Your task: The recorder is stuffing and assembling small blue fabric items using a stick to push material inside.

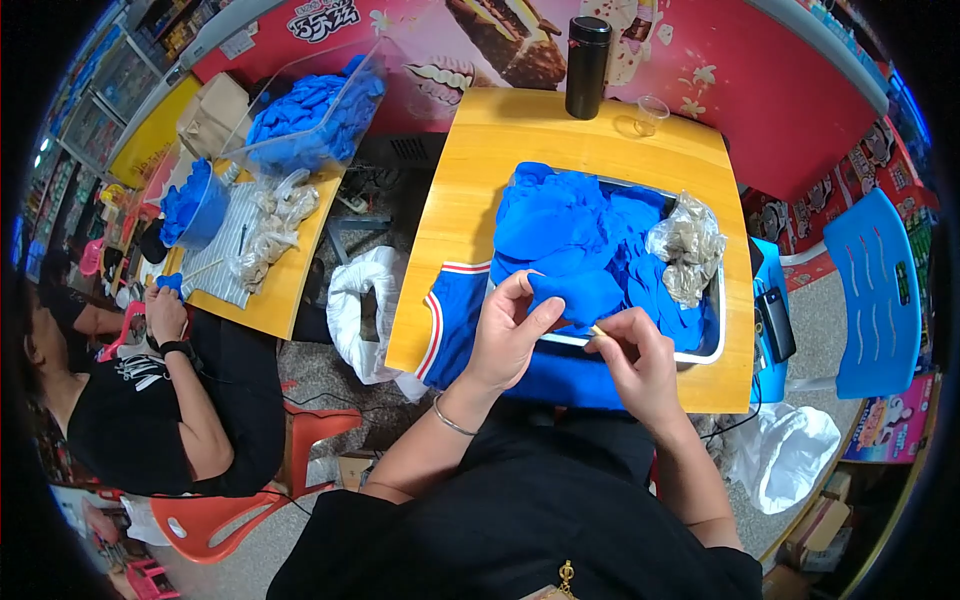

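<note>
My left hand (pixel 515 335) pinches a thin, soft blue piece (pixel 588 297) with a rounded edge between thumb and fingers. The fingers of my right hand (pixel 640 365) are closed on a small pale, stick-like tip (pixel 598 331) at the lower edge of that piece. Most of the pale thing is hidden by my fingers. Both hands are over the near side of a white-rimmed metal tray (pixel 718 345) heaped with similar blue pieces (pixel 550 225). A clear plastic bag of brownish small things (pixel 690 250) lies on the tray's right side. Blue cloth with red-and-white trim (pixel 445 335) lies under the tray.
A black flask (pixel 588 70) and a clear cup (pixel 651 115) stand at the table's back. At left, a co-worker (pixel 150 390) handles blue pieces beside a clear bin (pixel 315 120) and a bucket (pixel 200 215). A blue chair (pixel 875 290) stands at right; white sacks (pixel 790 450) lie on the floor.
</note>
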Motion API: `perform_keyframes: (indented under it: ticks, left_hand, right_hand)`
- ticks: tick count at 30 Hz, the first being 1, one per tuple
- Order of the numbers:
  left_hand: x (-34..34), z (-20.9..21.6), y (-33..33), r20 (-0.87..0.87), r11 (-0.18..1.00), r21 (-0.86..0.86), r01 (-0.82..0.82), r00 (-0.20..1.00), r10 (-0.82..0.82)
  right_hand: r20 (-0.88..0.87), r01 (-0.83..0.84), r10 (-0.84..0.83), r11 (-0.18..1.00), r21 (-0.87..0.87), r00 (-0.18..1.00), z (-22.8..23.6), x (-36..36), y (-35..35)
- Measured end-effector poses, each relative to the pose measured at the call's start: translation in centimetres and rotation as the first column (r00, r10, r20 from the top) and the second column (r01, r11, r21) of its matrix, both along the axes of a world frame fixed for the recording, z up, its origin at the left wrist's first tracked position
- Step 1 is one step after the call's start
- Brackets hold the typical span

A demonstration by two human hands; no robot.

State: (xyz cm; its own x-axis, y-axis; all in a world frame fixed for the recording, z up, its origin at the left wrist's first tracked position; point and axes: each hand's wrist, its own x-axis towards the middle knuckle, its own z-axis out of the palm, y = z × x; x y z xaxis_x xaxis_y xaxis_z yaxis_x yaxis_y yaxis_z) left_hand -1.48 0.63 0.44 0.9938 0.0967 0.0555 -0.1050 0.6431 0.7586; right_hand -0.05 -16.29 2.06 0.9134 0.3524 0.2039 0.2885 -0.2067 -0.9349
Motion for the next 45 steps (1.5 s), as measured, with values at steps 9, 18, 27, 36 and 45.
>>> perform_keyframes:
  ticks: [9, 18, 27, 36, 45]
  left_hand:
    - [-0.1, 0.1, 0.0, -0.018, 0.997, 0.077, -0.012, 1.0, 0.014]
    - [0.3, 0.6, -0.1, 0.078, 0.983, 0.14, -0.119, 0.991, 0.109]
    - [-0.3, -0.3, -0.4, 0.006, 0.999, 0.051, -0.015, 1.0, 0.014]
    - [-0.4, -0.3, -0.5, -0.003, 1.0, -0.003, -0.003, 1.0, 0.003]
    - [0.2, -0.3, 0.5, -0.067, 0.989, -0.113, -0.097, 0.994, 0.089]
  right_hand:
    - [0.317, 0.142, -0.073, 0.97, -0.2, 0.946, 0.3, 0.7, -0.1]
    - [-0.082, -0.046, 0.047, 0.999, 0.018, 0.996, 0.9, 0.3, 0.3]
    - [0.261, 0.043, 0.013, 0.978, -0.206, 0.965, 0.9, 0.5, 0.8]
    - [0.093, 0.025, -0.006, 0.978, -0.206, 0.996, 2.0, 0.7, 0.6]
    - [0.073, -0.009, 0.04, 0.923, -0.386, 0.997, 4.5, 1.7, -1.9]
